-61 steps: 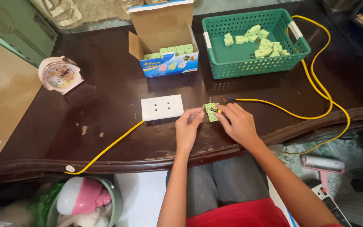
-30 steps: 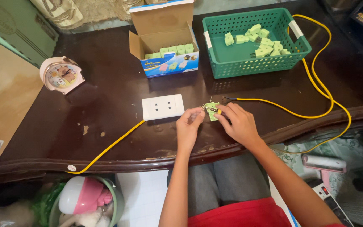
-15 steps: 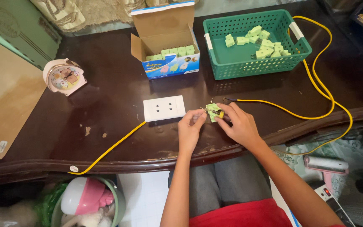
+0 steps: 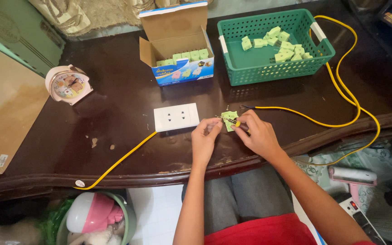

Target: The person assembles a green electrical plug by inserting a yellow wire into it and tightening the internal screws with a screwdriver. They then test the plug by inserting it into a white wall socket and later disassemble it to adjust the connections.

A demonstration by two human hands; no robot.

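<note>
My left hand point(image 4: 206, 135) pinches the left side of a small light-green plug piece point(image 4: 229, 120) just above the dark wooden table point(image 4: 114, 104). My right hand point(image 4: 257, 134) grips a small screwdriver with a yellow-and-black handle point(image 4: 237, 123), its tip against the green piece. A yellow cable point(image 4: 305, 118) runs from beside the piece to the right. A white double wall socket plate point(image 4: 176, 117) lies just left of my left hand, with another yellow cable point(image 4: 119, 161) leading off to the table's front edge.
A green plastic basket point(image 4: 232, 72) holding several green pieces stands at the back right. An open cardboard box point(image 4: 180, 43) with more green pieces is at the back centre. A pink alarm clock point(image 4: 66, 85) lies at left. Brown cardboard point(image 4: 1, 109) covers the far left.
Both hands stay at the green piece with only slight finger movement. The view has shifted a little.
</note>
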